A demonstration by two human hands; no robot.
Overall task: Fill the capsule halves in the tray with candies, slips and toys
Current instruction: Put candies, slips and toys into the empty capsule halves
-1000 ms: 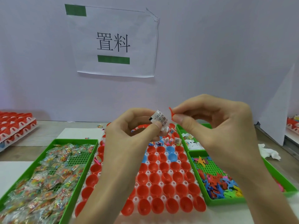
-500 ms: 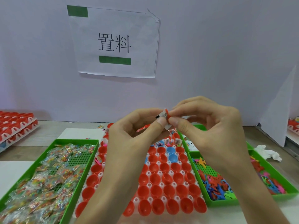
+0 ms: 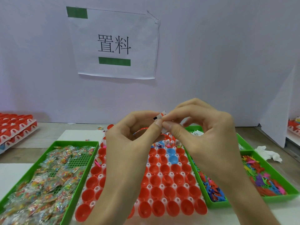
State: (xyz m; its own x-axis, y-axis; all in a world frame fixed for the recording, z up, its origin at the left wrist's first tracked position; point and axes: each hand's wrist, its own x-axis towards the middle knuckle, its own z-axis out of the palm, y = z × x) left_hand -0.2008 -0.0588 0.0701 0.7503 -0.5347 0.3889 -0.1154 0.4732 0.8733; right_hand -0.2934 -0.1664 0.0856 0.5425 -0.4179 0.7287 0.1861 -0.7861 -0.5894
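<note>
A white tray (image 3: 150, 174) full of red and a few blue capsule halves lies in the centre of the table. Both hands are raised above its far end. My left hand (image 3: 129, 142) pinches a small folded paper slip (image 3: 159, 116) between thumb and forefinger. My right hand (image 3: 203, 137) pinches the same slip, with a bit of a small red toy showing at its top. Capsule halves in the far rows hold slips and toys (image 3: 170, 142); the nearer rows look bare.
A green tray of wrapped candies (image 3: 48, 179) lies left of the capsule tray. Green trays of coloured toys (image 3: 266, 181) and paper slips (image 3: 196, 132) lie to the right. Stacked red capsule trays (image 3: 14, 125) sit far left. A crumpled tissue (image 3: 267, 154) lies far right.
My right hand moved left with the red toy until its fingertips met the slip in my left hand. Both hands now pinch slip and toy together.
</note>
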